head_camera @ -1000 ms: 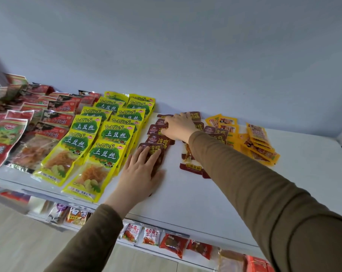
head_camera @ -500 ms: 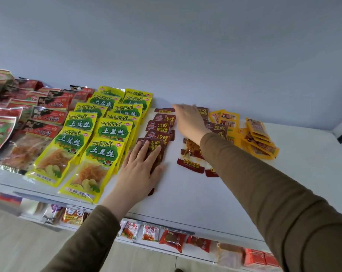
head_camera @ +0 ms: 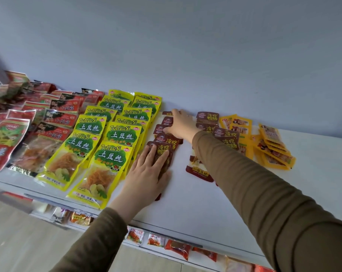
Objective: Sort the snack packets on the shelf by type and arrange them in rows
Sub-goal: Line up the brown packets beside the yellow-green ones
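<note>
A row of small dark-red snack packets [head_camera: 168, 142] runs from the wall toward me in the middle of the white shelf [head_camera: 205, 205]. My left hand [head_camera: 149, 171] lies flat, fingers spread, on the nearest packet of that row. My right hand [head_camera: 181, 123] rests palm-down on the far packets of the same row, by the wall. More dark-red packets [head_camera: 226, 136] lie loosely to the right, partly under my right sleeve. Yellow packets with green labels [head_camera: 111, 146] form two overlapping rows on the left.
Orange-yellow packets [head_camera: 272, 150] are piled at the right. Red packets [head_camera: 56, 122] and larger red-green bags [head_camera: 5, 138] fill the shelf's left end. A lower shelf [head_camera: 166, 244] holds small packets. The grey wall stands right behind the rows.
My right hand has slid left along the far end of the dark-red row, uncovering packets to its right. My left hand has stayed pressed on the near packet.
</note>
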### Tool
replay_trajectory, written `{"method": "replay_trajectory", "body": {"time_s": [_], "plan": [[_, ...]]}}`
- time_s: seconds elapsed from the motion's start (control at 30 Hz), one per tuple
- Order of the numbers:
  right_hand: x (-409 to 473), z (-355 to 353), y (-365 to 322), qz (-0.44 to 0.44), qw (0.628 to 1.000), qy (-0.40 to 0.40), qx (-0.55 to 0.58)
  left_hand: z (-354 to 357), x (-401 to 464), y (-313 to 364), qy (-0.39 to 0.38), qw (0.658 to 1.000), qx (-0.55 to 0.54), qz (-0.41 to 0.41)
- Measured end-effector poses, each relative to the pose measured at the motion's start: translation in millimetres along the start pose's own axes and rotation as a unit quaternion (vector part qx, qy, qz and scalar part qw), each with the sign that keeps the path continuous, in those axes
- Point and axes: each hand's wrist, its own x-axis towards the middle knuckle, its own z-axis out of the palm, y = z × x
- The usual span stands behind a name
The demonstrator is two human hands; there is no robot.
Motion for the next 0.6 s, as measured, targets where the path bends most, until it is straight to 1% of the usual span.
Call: {"method": "replay_trajectory", "body": {"time_s": [0.07,0.13,0.2,0.3,0.4,0.53,0.6], "plan": [[5,1,-2,0.056,0.989,0.026,0.132,6,1,0,0.017,1.0,-0.003,-0.004],[9,-1,-3,0.131,0.948,0.051,0.286,12,0,1,0.033,0.999,-0.006,-0.008],[11,-5,-3,0.187,0.901,0.065,0.385,17,0,0,0.045,0.999,-0.01,-0.009],[12,-4,-4,0.223,0.86,0.065,0.455,20,2,-1,0.054,0.998,-0.012,-0.002],[11,3,-5,0.23,0.822,0.088,0.514,20,5,-1,0.061,0.998,-0.01,0.006],[9,9,-12,0.222,0.794,0.133,0.55,18,15,1,0.069,0.998,-0.009,0.01],[10,7,-14,0.229,0.777,0.14,0.569,16,23,3,0.07,0.997,-0.018,0.008]]}}
